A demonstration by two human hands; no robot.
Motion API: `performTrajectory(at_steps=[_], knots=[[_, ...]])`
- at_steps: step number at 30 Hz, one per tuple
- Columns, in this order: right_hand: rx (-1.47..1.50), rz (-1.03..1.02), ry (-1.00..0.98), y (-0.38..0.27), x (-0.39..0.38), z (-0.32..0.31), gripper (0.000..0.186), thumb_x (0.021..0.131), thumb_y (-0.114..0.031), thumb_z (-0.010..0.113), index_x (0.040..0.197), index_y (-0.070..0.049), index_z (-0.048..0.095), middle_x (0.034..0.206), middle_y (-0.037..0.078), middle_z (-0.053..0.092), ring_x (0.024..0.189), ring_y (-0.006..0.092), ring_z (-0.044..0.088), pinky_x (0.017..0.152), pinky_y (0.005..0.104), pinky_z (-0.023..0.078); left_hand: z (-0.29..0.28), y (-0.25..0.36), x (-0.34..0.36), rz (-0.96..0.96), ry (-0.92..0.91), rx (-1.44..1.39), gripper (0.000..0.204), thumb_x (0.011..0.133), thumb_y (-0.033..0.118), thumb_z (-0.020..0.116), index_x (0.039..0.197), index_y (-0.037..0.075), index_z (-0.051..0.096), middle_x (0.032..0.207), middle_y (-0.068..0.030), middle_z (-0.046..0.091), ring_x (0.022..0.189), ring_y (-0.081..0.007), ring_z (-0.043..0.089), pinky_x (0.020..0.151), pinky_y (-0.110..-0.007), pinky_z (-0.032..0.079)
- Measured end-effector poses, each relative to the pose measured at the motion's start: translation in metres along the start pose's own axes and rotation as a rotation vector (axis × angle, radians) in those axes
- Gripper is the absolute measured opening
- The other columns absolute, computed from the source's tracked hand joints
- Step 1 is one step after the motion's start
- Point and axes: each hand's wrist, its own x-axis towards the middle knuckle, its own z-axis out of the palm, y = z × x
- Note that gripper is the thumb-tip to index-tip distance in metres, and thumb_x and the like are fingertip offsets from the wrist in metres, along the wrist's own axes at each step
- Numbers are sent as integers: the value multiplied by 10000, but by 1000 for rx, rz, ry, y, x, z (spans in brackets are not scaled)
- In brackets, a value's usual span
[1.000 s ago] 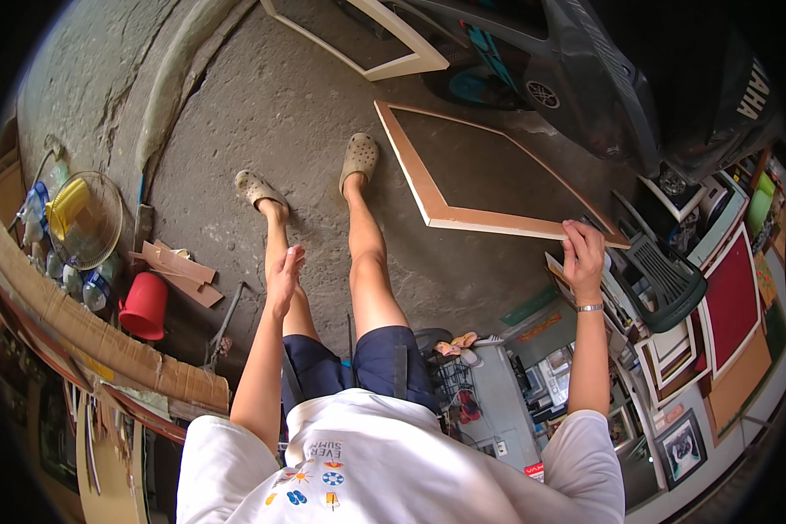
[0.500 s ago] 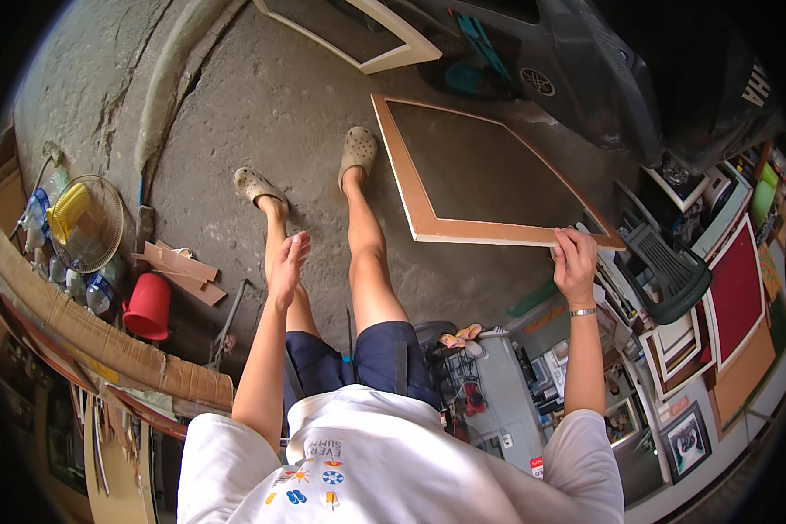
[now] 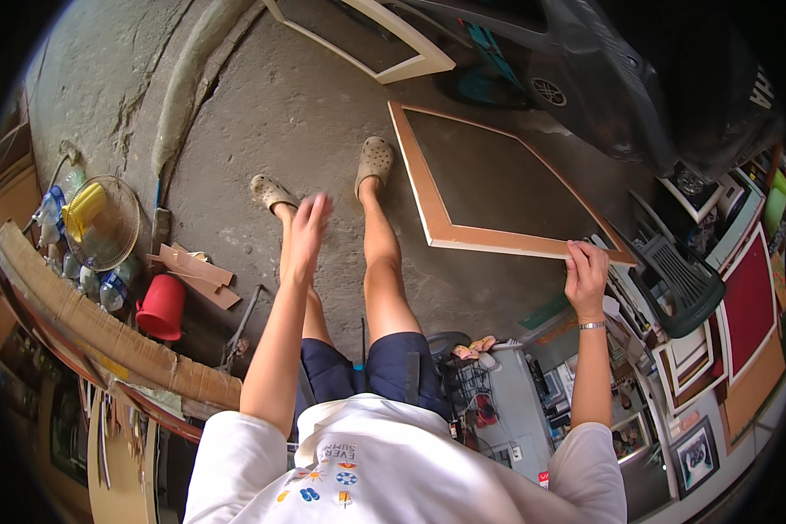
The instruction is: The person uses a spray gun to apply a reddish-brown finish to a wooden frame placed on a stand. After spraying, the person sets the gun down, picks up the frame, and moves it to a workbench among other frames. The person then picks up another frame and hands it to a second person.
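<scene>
My right hand (image 3: 588,272) grips the near edge of a flat picture frame (image 3: 506,242) close to its right corner. The frame is brown on its face, with a white outer side and a thin pale inner line; grey floor shows through its middle. It is tilted in front of me to the right. My left hand (image 3: 313,217) hangs in the air above my lower legs, apart from the frame. Its fingers point forward, blurred by motion, and nothing shows in them.
A white frame (image 3: 419,66) lies ahead. A dark motorcycle (image 3: 576,96) stands at the far right. Beside the picture frame is a dark green plastic chair (image 3: 677,288), near stacked frames. To the left are a red bucket (image 3: 161,307), a round fan grille (image 3: 105,223) and brown board scraps (image 3: 196,272).
My left hand has risen forward, its fingers now smeared. My right hand keeps its hold on the picture frame. The whole view has shifted slightly.
</scene>
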Motion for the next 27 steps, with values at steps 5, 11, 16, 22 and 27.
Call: performTrajectory(at_steps=[5,11,16,22,27], knots=[[7,-17,-3,2,8,-1,242,940,-120,594,1153,-23,660,1047,129,620,957,322,595,847,432,455,83,160,98,384,-98,-115,682,990,506,537,1445,18,398,1436,-169,505,1345,-297,459,1098,-444,349],[15,-56,-10,10,11,-1,259,929,-118,600,1168,-37,663,1053,121,619,959,314,593,852,429,444,125,227,158,279,-280,-648,688,1000,448,531,1457,-24,327,1444,-239,442,1353,-340,435,1111,-459,348],[66,-54,-12,15,8,2,297,882,-66,622,1177,-53,660,1105,115,627,997,310,606,871,432,451,121,212,146,264,-176,-641,711,960,345,644,1453,-33,297,1425,-254,445,1336,-348,456,1122,-473,393],[121,-63,-7,16,3,7,319,872,-43,623,1190,-57,645,1122,113,626,1009,308,617,864,439,457,66,158,105,277,-99,-577,570,978,288,633,1422,28,387,1381,-156,524,1278,-271,528,1062,-416,456],[140,-74,-8,12,-5,11,295,901,-83,615,1193,-58,644,1117,122,623,999,315,615,842,448,457,42,135,90,300,-114,-569,618,996,318,593,1476,27,333,1402,-153,517,1281,-267,529,1057,-407,450]])
